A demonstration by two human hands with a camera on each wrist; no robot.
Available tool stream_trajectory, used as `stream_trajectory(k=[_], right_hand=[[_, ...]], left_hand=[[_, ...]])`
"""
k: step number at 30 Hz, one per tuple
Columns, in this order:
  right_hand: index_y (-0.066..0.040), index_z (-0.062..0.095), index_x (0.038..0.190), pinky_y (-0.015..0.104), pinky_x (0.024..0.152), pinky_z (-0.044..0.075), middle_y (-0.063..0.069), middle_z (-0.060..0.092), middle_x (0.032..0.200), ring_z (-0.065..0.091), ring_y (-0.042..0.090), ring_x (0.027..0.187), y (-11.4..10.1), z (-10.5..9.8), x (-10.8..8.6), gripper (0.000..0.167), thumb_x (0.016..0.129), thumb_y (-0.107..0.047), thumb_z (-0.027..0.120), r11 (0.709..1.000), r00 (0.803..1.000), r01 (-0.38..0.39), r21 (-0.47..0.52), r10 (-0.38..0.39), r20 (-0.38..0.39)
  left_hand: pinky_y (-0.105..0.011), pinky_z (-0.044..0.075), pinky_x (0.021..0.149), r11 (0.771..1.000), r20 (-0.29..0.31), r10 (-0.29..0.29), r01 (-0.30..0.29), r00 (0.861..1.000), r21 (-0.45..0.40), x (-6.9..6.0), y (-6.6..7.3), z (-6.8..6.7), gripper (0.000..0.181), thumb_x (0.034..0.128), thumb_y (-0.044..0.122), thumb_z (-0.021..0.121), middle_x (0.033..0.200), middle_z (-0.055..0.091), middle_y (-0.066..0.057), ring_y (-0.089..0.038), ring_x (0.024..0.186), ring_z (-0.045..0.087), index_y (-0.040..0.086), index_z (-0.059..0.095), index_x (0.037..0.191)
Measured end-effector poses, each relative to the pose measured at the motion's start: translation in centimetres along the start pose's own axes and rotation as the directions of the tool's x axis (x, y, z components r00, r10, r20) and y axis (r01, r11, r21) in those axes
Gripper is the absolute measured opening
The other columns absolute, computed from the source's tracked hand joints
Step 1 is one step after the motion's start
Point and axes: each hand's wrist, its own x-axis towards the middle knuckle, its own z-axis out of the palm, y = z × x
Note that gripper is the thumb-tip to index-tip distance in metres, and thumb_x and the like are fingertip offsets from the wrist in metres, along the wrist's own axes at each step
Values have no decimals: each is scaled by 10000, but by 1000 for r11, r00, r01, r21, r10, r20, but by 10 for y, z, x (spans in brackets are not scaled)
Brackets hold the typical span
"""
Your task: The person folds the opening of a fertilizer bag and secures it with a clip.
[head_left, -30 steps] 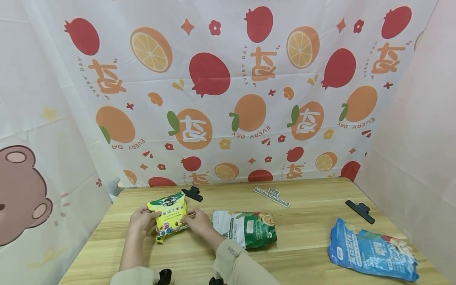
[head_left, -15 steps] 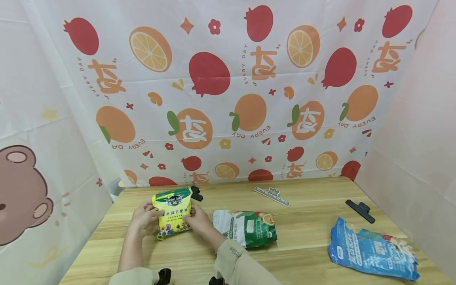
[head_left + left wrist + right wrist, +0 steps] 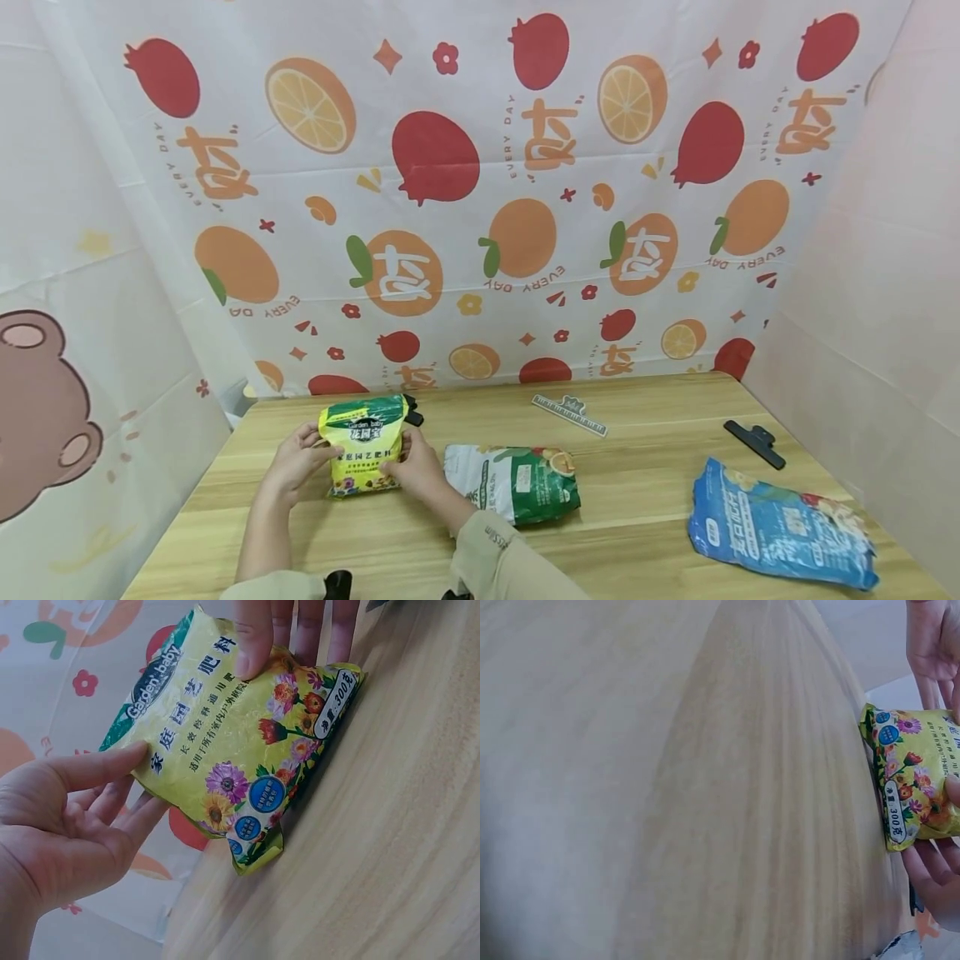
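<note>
A yellow and green packet (image 3: 363,446) stands upright on the left part of the table, its printed front turned to the head view. The left hand (image 3: 295,464) pinches its left edge, thumb on the front and fingers behind. On the other edge the right hand (image 3: 412,465) grips it the same way. In the left wrist view the packet (image 3: 225,727) shows flowers along its bottom, between the left hand (image 3: 75,825) and the fingers of the right. The right wrist view shows the packet (image 3: 919,769) at its right edge.
A green and white bag (image 3: 517,485) lies right of the hands, and a blue bag (image 3: 780,529) at the far right. Black clips (image 3: 754,443) lie at the right and behind the packet; a white clip (image 3: 570,414) is at the back of the wooden table (image 3: 637,433).
The packet was tilted back a second ago and has been raised upright between both hands. The head view has shifted slightly. Both hands keep their hold.
</note>
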Motion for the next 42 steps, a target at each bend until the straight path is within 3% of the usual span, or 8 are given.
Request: stream_trajectory(k=[5, 8, 12, 24, 31, 34, 38, 42], right_hand=[[-136, 493, 1045, 261, 649, 439, -74, 536, 903, 512, 81, 771, 1, 1, 0, 412, 741, -106, 769, 999, 999, 30, -28, -31, -30], [-137, 491, 1061, 264, 645, 443, -69, 536, 917, 517, 85, 779, 0, 1, -1, 434, 735, -113, 775, 998, 998, 40, -43, -42, -38], [-145, 490, 1078, 265, 637, 445, -73, 527, 925, 517, 82, 777, -1, 1, -3, 443, 738, -129, 775, 998, 999, 39, -41, -40, -30], [-132, 506, 1058, 281, 667, 472, -61, 532, 954, 546, 108, 846, -6, -6, -6, 350, 828, -320, 691, 998, 999, 35, 59, -35, 10], [-135, 535, 1050, 279, 706, 481, -54, 555, 960, 559, 117, 878, -15, -7, -6, 272, 857, -279, 661, 983, 995, 83, 163, -71, -77], [-124, 540, 1046, 304, 718, 486, -28, 566, 986, 563, 125, 890, -22, -9, -5, 234, 857, -195, 659, 961, 965, 177, 214, -126, -230], [-128, 542, 1102, 375, 810, 455, 8, 552, 1088, 525, 144, 993, -29, -14, -4, 300, 832, -54, 650, 931, 871, 349, 102, -283, -401], [-110, 590, 1096, 356, 909, 413, -6, 565, 1140, 480, 164, 1116, -30, -18, -1, 296, 827, -8, 656, 853, 794, 497, -159, -520, -315]], left_hand=[[-208, 413, 882, 999, 14, 30, -30, 999, 11, 1, 1, 0, 612, 853, -19, 594, 1329, 413, -237, -115, 1052, 528, -104, 238, 1344], [-182, 427, 846, 999, 24, 42, -41, 999, -17, 1, 1, -2, 607, 841, -51, 587, 1215, 532, -133, 12, 904, 540, -111, 240, 1335], [-187, 432, 838, 999, 43, 41, -40, 998, -26, 0, 1, -4, 590, 842, -62, 579, 1106, 576, -33, -12, 889, 552, -110, 247, 1327], [-218, 368, 936, 1000, 90, -6, 6, 996, -1, 1, 3, -5, 643, 889, 20, 548, 1324, 359, -266, -48, 1020, 483, -123, 155, 1377], [-231, 360, 948, 1000, 93, -12, 14, 996, -23, -4, 1, -8, 670, 882, 36, 563, 1288, 418, -200, 8, 977, 496, -116, 143, 1382], [-190, 375, 915, 999, 94, -5, 8, 996, -33, -5, 0, -10, 658, 881, 31, 559, 1230, 476, -119, 33, 947, 506, -113, 154, 1379], [-183, 377, 908, 999, 97, -8, 12, 995, -41, -5, -2, -10, 676, 883, 40, 561, 1231, 482, -110, 37, 946, 511, -108, 139, 1390], [-237, 350, 954, 999, 96, -8, 12, 995, -40, -6, -3, -9, 668, 903, 49, 536, 1306, 411, -189, 47, 955, 502, -118, 114, 1393]])
